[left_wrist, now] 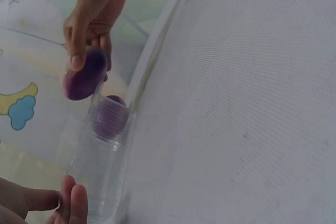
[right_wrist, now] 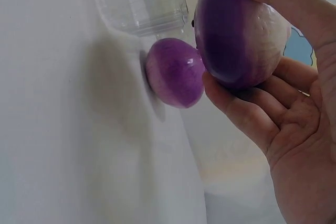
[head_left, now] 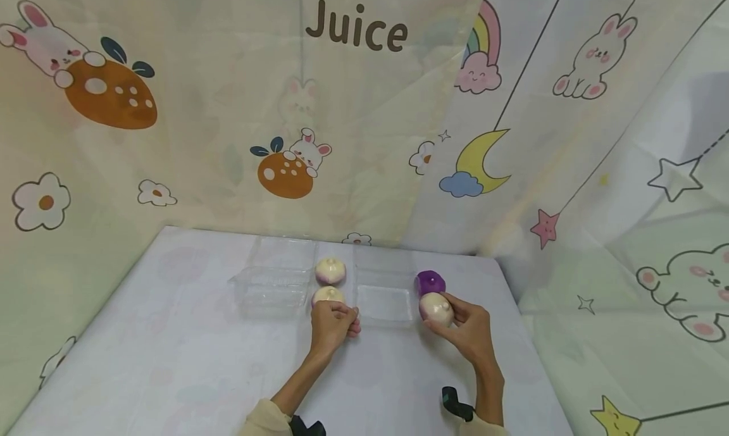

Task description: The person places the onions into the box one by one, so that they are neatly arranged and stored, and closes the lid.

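Observation:
My right hand (head_left: pixel 469 328) grips a purple-and-cream toy onion (head_left: pixel 436 309) between thumb and fingers, raised above the table in the right wrist view. Just behind it sits a purple toy onion (right_wrist: pixel 176 72), beside the end of the right clear plastic box (head_left: pixel 385 304). My left hand (head_left: pixel 332 328) is at that box's left near corner, thumb and fingertips meeting on its rim in the left wrist view. Behind the left hand, partly covered by it, is another purple-and-cream onion (head_left: pixel 328 295); a further onion (head_left: pixel 331 271) sits beyond it.
Left of the middle onions stands a second clear plastic box (head_left: pixel 272 298), its lid (head_left: pixel 283 251) raised at the back. A printed cloth (head_left: pixel 364 119) hangs close behind the white table (head_left: pixel 188 360) and along its sides.

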{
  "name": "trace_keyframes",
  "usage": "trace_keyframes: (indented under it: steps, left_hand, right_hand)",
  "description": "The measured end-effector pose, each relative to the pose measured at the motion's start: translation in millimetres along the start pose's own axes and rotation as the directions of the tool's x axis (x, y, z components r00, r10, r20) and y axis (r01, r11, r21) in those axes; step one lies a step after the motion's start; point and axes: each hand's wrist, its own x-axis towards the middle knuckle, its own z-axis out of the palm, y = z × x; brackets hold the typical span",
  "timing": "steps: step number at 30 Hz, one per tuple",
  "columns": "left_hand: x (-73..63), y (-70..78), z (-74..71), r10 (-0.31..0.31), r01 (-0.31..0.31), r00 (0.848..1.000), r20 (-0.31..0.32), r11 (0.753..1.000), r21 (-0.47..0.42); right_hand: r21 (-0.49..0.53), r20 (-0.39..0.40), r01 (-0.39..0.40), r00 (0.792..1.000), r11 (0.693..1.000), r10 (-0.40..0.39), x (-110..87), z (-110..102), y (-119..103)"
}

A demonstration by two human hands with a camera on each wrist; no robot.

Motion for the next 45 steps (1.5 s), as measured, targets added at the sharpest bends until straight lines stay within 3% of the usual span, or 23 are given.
trace_keyframes:
  steps: [11,45]
  left_hand:
    - [0.9,-1.2,-3.1,0.015,-0.015,1.000,0.003,1.000,0.013]
    - [3.5,0.6,-0.3,-0.015,0.015,1.000,0.015,1.000,-0.023]
  right_hand:
    - [0.020,0.028,0.012,1.000,1.000,-0.012,4.9,7,-5]
    - [-0.003,0.095,0.065,0.993,0.998,-0.065,21.0,27,-21]
